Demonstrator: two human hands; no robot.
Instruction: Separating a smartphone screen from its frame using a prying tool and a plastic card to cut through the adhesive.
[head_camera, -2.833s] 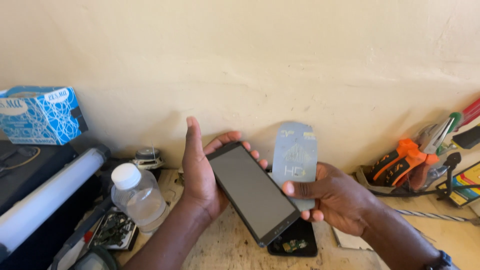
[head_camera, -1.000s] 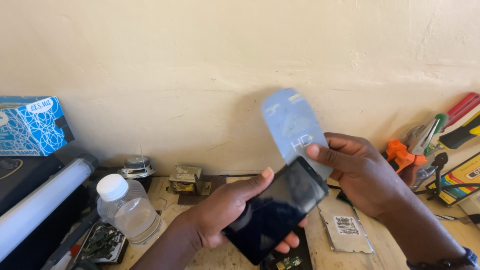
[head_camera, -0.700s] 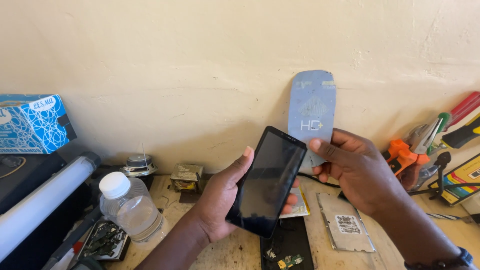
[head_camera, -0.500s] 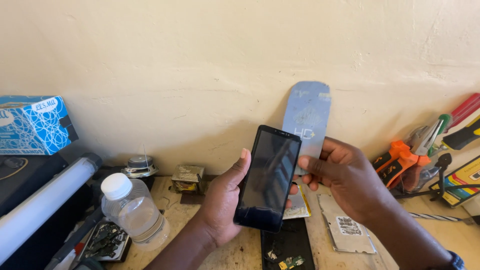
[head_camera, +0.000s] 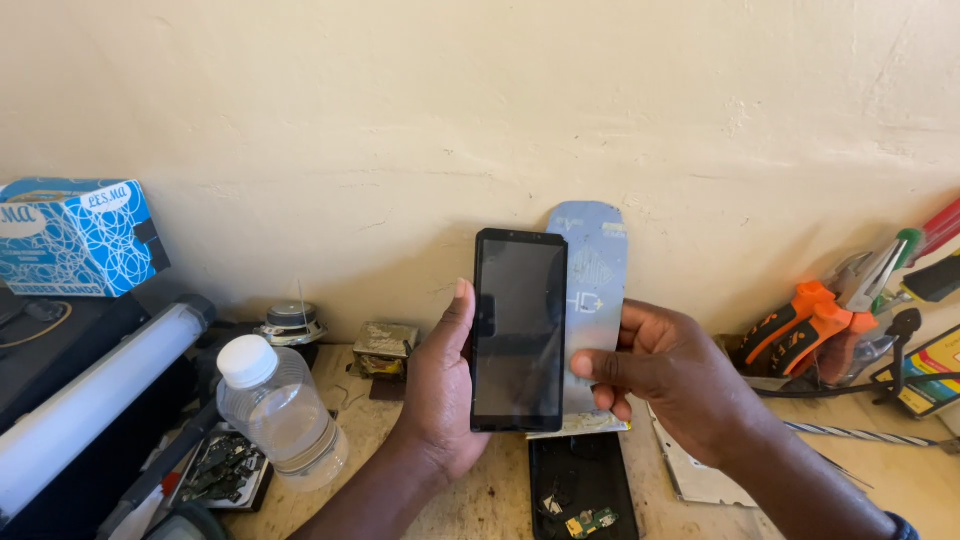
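Note:
My left hand (head_camera: 440, 390) holds a black smartphone (head_camera: 519, 330) upright, its dark screen facing me. Just right of it, my right hand (head_camera: 670, 375) pinches a pale blue-grey screen protector sheet (head_camera: 596, 290) by its lower edge, standing upright and partly behind the phone. Below both hands an opened phone back (head_camera: 582, 490) with small circuit parts lies on the wooden bench.
A clear plastic bottle with a white cap (head_camera: 280, 415) stands at the left, next to a white tube lamp (head_camera: 85, 410) and a blue patterned box (head_camera: 75, 235). Orange-handled pliers (head_camera: 810, 320) and other tools lie at the right. A metal plate (head_camera: 695, 470) rests near my right wrist.
The phone went from lying tilted in my left hand to standing upright, screen towards me. My right hand brought the protector sheet down close beside it.

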